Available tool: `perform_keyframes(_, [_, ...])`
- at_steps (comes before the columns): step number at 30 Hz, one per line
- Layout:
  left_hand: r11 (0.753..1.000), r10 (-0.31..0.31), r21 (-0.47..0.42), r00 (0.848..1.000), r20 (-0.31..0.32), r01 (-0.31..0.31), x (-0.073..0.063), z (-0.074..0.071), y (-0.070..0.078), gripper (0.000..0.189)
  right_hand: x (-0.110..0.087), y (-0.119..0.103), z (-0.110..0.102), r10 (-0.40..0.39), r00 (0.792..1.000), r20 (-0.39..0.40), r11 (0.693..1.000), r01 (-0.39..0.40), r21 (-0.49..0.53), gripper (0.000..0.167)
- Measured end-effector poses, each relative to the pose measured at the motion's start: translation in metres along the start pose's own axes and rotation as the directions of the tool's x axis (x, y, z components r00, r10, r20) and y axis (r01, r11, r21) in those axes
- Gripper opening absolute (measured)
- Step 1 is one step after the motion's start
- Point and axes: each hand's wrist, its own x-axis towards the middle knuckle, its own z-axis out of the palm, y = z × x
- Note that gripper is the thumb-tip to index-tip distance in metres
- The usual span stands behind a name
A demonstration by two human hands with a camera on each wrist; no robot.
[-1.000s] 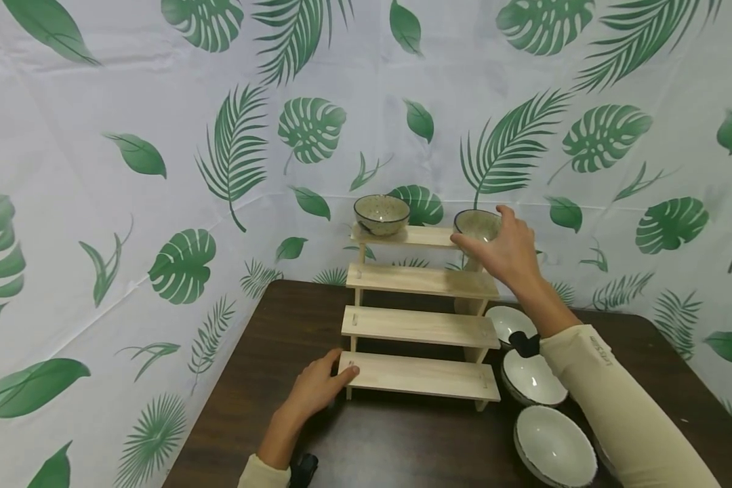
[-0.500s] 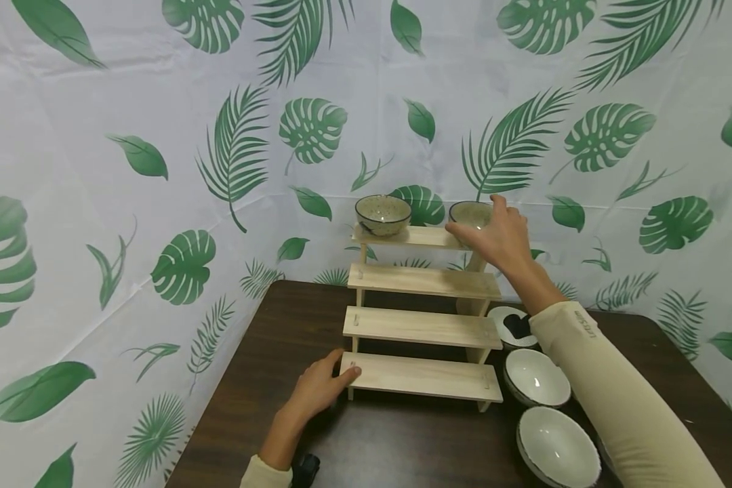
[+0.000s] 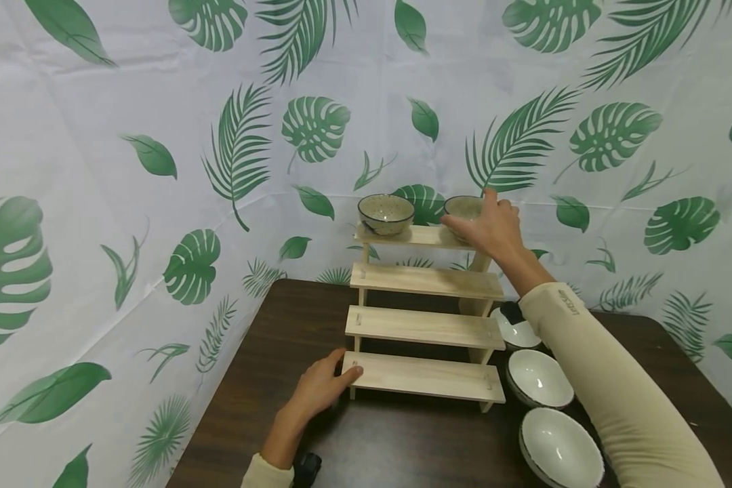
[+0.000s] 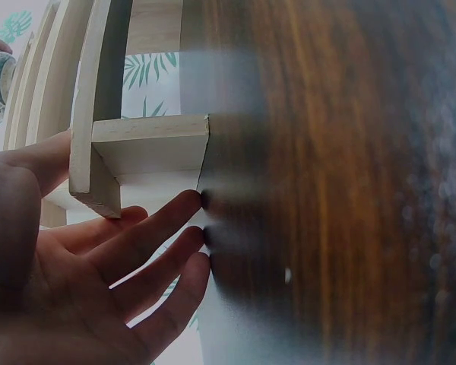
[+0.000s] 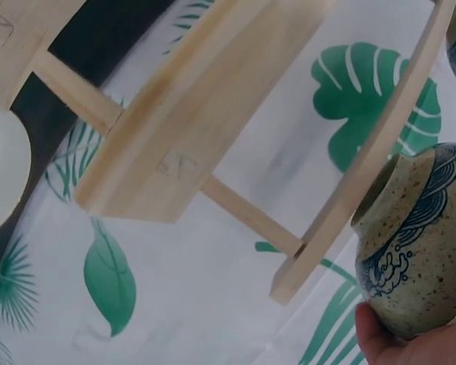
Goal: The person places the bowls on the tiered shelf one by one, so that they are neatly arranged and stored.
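At the far top shelf's right end, in the head view, the right hand (image 3: 495, 227) grips a speckled bowl (image 3: 462, 207) with a dark rim; a matching bowl (image 3: 385, 214) sits to its left. White bowls (image 3: 539, 379) stand right of the pale wooden rack (image 3: 423, 279) on a dark brown table (image 3: 305, 318), before a leaf-printed cloth (image 3: 354, 68). The left wrist view shows the left hand (image 4: 99, 274) clasping the near shelf's end (image 4: 95, 182), fingers spread below. The right wrist view shows blue waves on the gripped bowl's olive side.

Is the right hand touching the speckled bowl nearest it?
Touching: in the right wrist view, the thumb of the right hand meets the speckled bowl with no gap.
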Motion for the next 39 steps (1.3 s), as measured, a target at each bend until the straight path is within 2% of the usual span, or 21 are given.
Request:
perform_keyframes(9, [1.0, 0.03, -0.007, 1.0, -0.002, -0.03, -0.0004, -0.0004, -0.0003, 0.071, -0.0005, -0.0061, 0.0035, -0.003, 1.0, 0.013, 1.0, 0.003, 0.002, 0.123])
perform_keyframes(39, [1.0, 0.009, -0.012, 1.0, 0.003, -0.009, -0.0035, -0.0012, 0.0027, 0.071, 0.0017, -0.0021, 0.0099, -0.009, 1.0, 0.021, 1.0, 0.008, 0.014, 0.117])
